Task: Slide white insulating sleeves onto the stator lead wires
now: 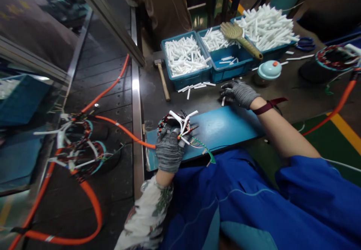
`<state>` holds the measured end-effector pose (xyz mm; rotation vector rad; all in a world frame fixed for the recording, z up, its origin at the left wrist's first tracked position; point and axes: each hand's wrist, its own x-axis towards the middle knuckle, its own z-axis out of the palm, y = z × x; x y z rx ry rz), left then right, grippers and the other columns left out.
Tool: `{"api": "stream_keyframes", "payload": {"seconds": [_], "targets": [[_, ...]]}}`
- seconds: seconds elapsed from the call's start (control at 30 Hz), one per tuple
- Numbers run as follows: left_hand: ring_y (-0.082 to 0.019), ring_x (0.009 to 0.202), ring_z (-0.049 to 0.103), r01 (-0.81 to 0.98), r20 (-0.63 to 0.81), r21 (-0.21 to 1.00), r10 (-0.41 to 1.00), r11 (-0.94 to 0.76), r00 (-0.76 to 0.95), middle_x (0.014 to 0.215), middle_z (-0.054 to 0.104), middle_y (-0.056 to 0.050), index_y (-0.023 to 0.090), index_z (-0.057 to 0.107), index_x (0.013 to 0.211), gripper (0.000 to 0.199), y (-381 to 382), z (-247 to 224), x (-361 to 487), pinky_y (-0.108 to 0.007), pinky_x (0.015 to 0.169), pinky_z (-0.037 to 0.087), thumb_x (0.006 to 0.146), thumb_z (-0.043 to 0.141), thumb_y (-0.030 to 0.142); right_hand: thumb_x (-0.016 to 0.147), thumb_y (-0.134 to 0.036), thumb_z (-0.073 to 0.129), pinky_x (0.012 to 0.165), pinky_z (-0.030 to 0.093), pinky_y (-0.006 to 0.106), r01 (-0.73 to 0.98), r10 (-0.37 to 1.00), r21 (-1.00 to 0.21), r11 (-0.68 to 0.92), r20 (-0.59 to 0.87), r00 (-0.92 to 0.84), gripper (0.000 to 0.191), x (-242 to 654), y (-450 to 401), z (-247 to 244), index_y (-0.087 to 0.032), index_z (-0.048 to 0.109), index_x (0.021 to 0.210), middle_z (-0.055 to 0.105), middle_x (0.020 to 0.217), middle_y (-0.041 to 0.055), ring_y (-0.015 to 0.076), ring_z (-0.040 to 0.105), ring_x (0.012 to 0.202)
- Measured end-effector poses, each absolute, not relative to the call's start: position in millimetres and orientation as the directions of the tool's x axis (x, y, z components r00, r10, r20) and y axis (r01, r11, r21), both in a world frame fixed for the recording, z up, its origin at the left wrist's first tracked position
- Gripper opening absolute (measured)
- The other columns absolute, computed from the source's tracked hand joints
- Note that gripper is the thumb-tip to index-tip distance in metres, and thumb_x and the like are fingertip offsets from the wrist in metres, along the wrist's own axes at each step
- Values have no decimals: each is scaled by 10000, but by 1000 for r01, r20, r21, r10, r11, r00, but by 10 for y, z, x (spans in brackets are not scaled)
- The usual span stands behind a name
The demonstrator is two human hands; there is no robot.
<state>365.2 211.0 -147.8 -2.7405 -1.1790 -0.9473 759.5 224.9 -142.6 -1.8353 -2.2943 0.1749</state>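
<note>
While left hand (169,150) fingers clamp the wire bundle (180,125), right hand (238,93) fingers curl on a white tube (223,101) on the counter (220,127); loose wires could snag, tube may slip.

left hand (169,150), gloved, sits at six o'clock with fingers curled shut; right hand (239,93), gloved, reaches toward one o'clock, palm down, forearm bare.
</note>
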Motion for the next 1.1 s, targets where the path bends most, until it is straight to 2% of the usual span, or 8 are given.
{"api": "stream_keyframes", "payload": {"seconds": [0.07, 0.13, 0.3, 0.43, 0.6, 0.77, 0.83, 1.1], "targets": [[-331, 1151, 689, 676, 474, 269, 705, -686, 527, 1114, 766, -161, 134, 730, 1136, 313, 2128, -1482, 3640, -483, 1006, 559, 954, 595, 351, 910, -339, 700, 1080, 442, 562, 945, 962, -181, 273, 27, -272, 201, 7703, 2292, -1501, -207, 822, 1000, 668, 1362, 144, 366, 577, 1267], [-329, 1184, 677, 670, 426, 313, 730, -673, 535, 1161, 756, -153, 150, 722, 1171, 328, 2126, -1471, 3615, -481, 1023, 556, 945, 623, 366, 918, -360, 685, 1067, 476, 539, 933, 964, -243, 265, 70, -255, 242, 7617, 2243, -1516, -191, 800, 1047, 683, 1338, 148, 352, 602, 1244], [-306, 1190, 678, 643, 441, 310, 705, -700, 555, 1161, 758, -137, 153, 712, 1203, 326, 2093, -1433, 3570, -443, 1037, 555, 963, 607, 346, 985, -458, 587, 925, 565, 394, 665, 975, -727, 172, 221, -11, 347, 6937, 1786, -1343, -209, 729, 1181, 768, 1101, 96, 242, 718, 995], [-298, 1184, 679, 648, 439, 289, 699, -705, 564, 1133, 762, -131, 147, 709, 1196, 332, 2094, -1434, 3575, -426, 1039, 550, 976, 593, 366, 929, -412, 661, 840, 576, 329, 415, 985, -894, 169, 168, -40, 264, 6473, 1538, -1310, -201, 766, 1048, 786, 1051, 67, 208, 738, 923], [-292, 1172, 682, 629, 449, 297, 687, -718, 572, 1142, 758, -133, 142, 704, 1199, 319, 2093, -1442, 3590, -444, 1069, 536, 976, 584, 335, 938, -431, 673, 844, 578, 320, 385, 977, -899, 211, 180, -114, 293, 6354, 1595, -1334, -200, 780, 1083, 792, 1023, 62, 203, 740, 923], [-315, 1242, 648, 667, 354, 316, 736, -675, 577, 1199, 744, -136, 155, 703, 1227, 335, 2089, -1427, 3583, -468, 1076, 536, 947, 615, 317, 987, -547, 581, 876, 572, 368, 555, 920, -734, 391, 305, -245, 385, 6420, 1624, -1235, -257, 802, 1113, 786, 996, 69, 223, 725, 935], [-320, 1235, 653, 678, 332, 314, 746, -665, 577, 1198, 744, -136, 156, 708, 1223, 335, 2096, -1423, 3576, -473, 1073, 539, 936, 629, 310, 988, -586, 554, 847, 568, 366, 585, 927, -720, 372, 257, -274, 429, 6436, 1641, -1215, -265, 806, 1119, 787, 960, 72, 231, 727, 907], [-317, 1244, 650, 658, 278, 332, 737, -675, 616, 1237, 729, -143, 155, 697, 1235, 337, 2132, -1405, 3543, -463, 1086, 535, 926, 651, 281, 847, -593, 736, 817, 560, 308, 421, 941, -902, 100, -52, -335, 475, 6444, 1773, -1180, -232, 804, 1149, 805, 1045, 55, 268, 751, 972]]}}
